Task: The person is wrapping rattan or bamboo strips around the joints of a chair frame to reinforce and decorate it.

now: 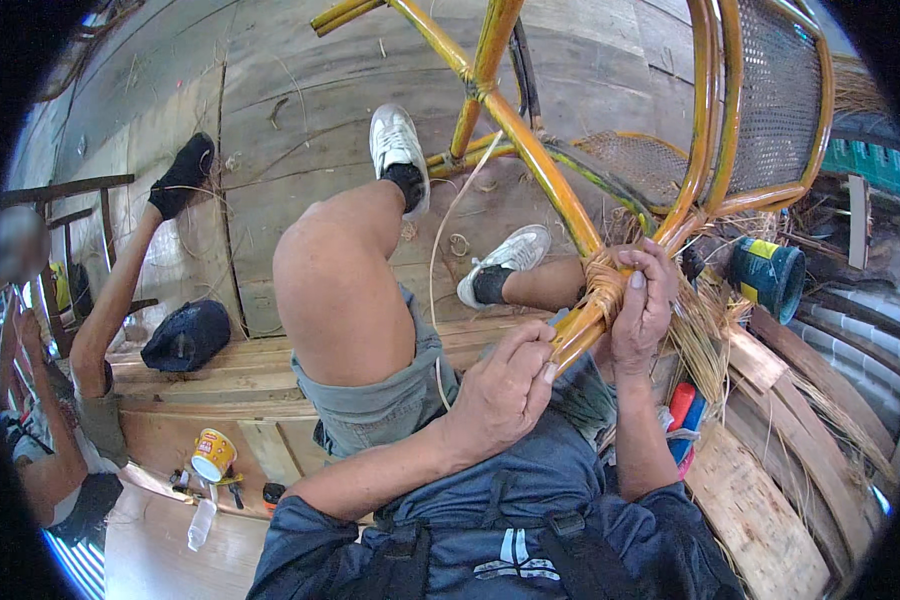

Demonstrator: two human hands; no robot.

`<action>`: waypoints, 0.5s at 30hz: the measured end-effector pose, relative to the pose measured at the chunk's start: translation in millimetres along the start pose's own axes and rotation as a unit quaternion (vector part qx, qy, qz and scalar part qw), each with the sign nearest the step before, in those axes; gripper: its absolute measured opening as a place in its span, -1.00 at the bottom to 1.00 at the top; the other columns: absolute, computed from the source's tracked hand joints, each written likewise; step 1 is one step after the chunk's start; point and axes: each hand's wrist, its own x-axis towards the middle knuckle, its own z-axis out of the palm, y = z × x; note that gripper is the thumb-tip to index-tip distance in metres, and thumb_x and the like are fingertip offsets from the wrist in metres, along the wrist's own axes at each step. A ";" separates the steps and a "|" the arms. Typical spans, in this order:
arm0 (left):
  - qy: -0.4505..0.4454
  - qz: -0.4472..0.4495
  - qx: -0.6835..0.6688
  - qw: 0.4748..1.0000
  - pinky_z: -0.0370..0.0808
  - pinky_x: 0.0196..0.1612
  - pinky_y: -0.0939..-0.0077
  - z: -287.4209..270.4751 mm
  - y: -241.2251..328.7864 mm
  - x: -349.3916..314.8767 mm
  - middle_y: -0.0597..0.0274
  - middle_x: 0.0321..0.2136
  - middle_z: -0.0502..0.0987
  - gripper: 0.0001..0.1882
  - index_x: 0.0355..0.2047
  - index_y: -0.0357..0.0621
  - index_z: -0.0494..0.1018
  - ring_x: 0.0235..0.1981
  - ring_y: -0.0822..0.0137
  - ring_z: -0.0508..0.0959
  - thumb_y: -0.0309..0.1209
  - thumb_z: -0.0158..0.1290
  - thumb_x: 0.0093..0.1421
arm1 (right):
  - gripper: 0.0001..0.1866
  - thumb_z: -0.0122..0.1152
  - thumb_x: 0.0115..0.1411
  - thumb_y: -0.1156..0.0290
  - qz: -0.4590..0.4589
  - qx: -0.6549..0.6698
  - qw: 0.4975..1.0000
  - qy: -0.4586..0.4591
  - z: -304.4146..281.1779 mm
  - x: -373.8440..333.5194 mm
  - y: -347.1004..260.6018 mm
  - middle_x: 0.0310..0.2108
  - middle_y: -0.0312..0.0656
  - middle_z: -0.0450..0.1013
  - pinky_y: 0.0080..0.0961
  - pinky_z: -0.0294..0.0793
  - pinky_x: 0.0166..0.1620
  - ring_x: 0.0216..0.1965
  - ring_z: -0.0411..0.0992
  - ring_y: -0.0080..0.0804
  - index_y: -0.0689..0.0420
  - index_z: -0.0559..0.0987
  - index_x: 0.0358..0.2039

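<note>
A glossy yellow-brown rattan chair frame [550, 180] lies tilted across my lap, with woven mesh panels [776, 100] on its far right side. Light strips are wound round one joint as a binding [602, 285]. My right hand [642, 312] is closed round this bound joint, thumb pressed beside the winding. At the pole's near end, my left hand [505, 388] is closed with thumb and forefinger together. A long pale rattan strip [437, 240] curves down past my knee to the left hand; what lies inside those fingers is mostly hidden.
Wooden planks and a bundle of rattan strands [705, 345] lie to the right, near a dark green can [767, 275]. At left, another person's leg [120, 270] stretches out beside a dark cap [187, 336]. A yellow cup [213, 455] lies lower left.
</note>
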 end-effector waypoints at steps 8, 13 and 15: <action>0.001 0.009 0.007 1.000 0.55 -0.23 0.30 -6.1 -3.7 5.1 0.00 -0.17 0.46 -0.79 -0.24 -0.30 0.37 -0.23 0.05 0.54 -0.52 0.06 0.10 | -0.79 -0.19 0.28 0.50 0.008 0.018 1.000 0.018 11.8 3.6 -3.7 -0.15 -0.10 0.41 -0.26 0.08 0.24 0.17 0.18 -0.17 0.22 0.43 -0.16; 0.020 0.016 0.019 0.999 0.54 -0.22 0.29 -4.1 -6.8 5.2 -0.02 -0.17 0.45 -0.80 -0.24 -0.31 0.37 -0.24 0.03 0.54 -0.54 0.05 0.10 | -0.78 -0.21 0.30 0.49 0.029 -0.012 0.999 0.014 12.6 2.3 -5.0 -0.14 -0.10 0.40 -0.28 0.04 0.25 0.18 0.16 -0.18 0.21 0.43 -0.16; 0.012 0.011 -0.003 1.000 0.51 -0.17 0.29 -3.4 -5.6 6.2 -0.05 -0.15 0.44 -0.81 -0.24 -0.31 0.37 -0.20 0.02 0.52 -0.55 0.03 0.12 | -0.78 -0.21 0.30 0.47 0.032 0.033 0.999 0.030 14.4 4.6 -7.2 -0.13 -0.10 0.40 -0.30 0.02 0.26 0.19 0.15 -0.19 0.21 0.43 -0.16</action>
